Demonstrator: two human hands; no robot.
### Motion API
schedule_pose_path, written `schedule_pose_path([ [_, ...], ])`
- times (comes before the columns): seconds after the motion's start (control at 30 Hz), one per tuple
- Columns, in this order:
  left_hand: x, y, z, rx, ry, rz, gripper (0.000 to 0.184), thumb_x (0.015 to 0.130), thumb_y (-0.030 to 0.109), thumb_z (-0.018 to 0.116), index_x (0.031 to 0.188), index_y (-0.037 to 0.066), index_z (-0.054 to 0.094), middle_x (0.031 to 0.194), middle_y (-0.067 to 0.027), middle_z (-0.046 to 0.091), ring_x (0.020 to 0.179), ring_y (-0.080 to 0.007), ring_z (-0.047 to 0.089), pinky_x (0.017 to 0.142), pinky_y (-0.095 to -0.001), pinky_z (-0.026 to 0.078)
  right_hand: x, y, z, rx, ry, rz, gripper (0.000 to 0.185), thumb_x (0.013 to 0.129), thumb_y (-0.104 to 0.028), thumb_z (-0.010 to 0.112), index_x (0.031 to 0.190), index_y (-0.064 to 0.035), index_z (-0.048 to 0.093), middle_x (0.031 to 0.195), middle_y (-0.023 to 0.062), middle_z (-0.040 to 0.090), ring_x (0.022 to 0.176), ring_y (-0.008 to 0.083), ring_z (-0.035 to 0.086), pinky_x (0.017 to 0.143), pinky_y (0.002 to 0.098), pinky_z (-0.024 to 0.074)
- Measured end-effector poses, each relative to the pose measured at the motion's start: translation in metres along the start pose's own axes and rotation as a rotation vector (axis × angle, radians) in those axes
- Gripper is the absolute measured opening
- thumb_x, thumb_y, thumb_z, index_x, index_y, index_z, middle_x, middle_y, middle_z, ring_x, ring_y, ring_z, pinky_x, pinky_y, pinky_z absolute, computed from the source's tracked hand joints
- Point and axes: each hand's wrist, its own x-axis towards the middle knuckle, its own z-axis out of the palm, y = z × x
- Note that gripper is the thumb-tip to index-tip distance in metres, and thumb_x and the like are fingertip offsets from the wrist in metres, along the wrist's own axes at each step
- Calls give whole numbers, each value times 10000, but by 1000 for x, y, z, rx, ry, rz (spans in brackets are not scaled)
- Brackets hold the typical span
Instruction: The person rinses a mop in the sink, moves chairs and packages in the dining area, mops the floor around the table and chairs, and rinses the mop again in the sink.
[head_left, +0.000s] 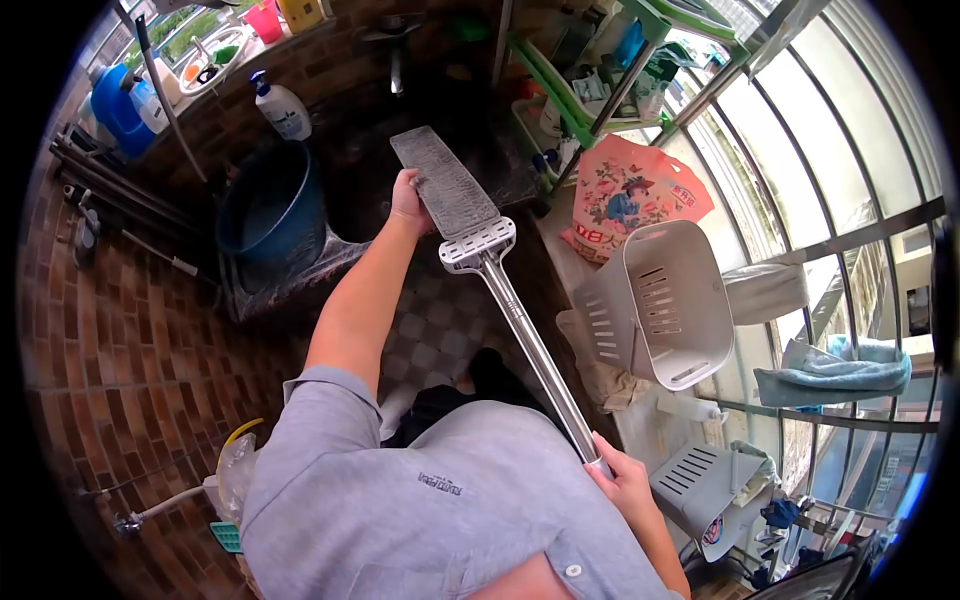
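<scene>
A flat mop (535, 345) lies slantwise across the view in front of my body, its grey pad (445, 180) pointing away from me. Between pad and metal pole sits a white slotted plastic bracket (478, 246). My left hand (408, 203) is closed on the left edge of the pad, thumb on top and the other fingers mostly hidden beneath. Down at the near end of the pole, my right hand (620, 472) is wrapped round the handle. Beyond the pad is a dark sink basin (350, 150) under a metal tap (397, 75).
A blue bucket (270, 215) stands left of the sink, near a white pump bottle (283, 107). On the right are a grey plastic basket (680, 300), a pink printed bag (635, 190) and a green-edged shelf (560, 95). Window bars hold a blue towel (835, 372).
</scene>
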Motion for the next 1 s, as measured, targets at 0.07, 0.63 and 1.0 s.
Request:
schedule_pose_path([
  [0.07,28,15,-13,3,84,25,537,840,441,483,1147,9,571,1097,-176,632,1050,-344,585,982,-499,418,42,0,1,-9,1,-20,513,811,-124,732,1290,-46,565,834,156,649,709,240,634,695,304,500],
  [0.63,265,277,97,35,-177,240,426,967,154,399,1278,-127,324,1367,-283,363,1296,-416,382,1079,-533,359,323,-129,26,-458,-218,80,536,796,-121,665,1305,-65,506,1022,250,632,964,406,611,830,470,485],
  [1.0,189,288,71,179,-103,253,415,970,238,405,1216,-82,497,1176,-217,604,1078,-338,608,876,-398,504,343,-218,0,-544,-59,124,442,803,-176,676,1217,-38,599,959,220,656,896,389,619,803,431,485],
])
